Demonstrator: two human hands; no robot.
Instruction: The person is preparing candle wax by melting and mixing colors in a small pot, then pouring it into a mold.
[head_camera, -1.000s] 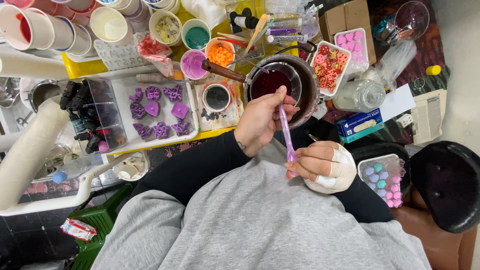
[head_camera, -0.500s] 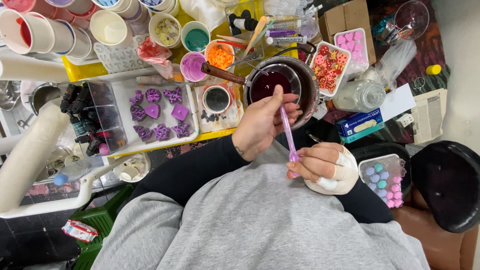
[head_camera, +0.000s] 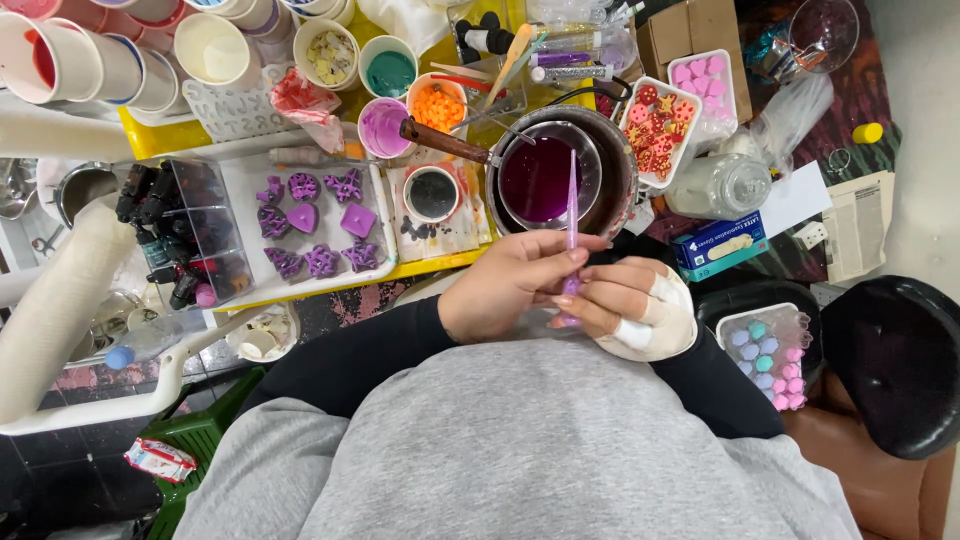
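1. We look straight down from a head-worn camera at a person in a grey top with black sleeves, seated at a crowded craft table.
2. The left hand (head_camera: 510, 285) and the right hand (head_camera: 630, 300) meet just above the person's chest, both pinching a thin pale purple pipette (head_camera: 571, 230).
3. The left thumb and fingertips press together on the pipette's lower stem; the right hand, wrapped in a white bandage, closes its fingers around the bottom end.
4. The pipette stands roughly upright in the picture, its tip reaching over a glass bowl of dark purple liquid (head_camera: 540, 180).
5. That bowl sits inside a dark round pot (head_camera: 618, 160) with a brown handle.
6. Left of the pot, a white tray (head_camera: 240, 195) holds purple moulded shapes (head_camera: 320, 215), among them a heart and flowers.
7. Beyond them stand small cups (head_camera: 390, 70) of teal, purple and orange material.
8. Right of the pot lies a white mould with red pieces (head_camera: 660, 125), and near the right elbow a mould with pastel pink and blue pieces (head_camera: 770, 355).
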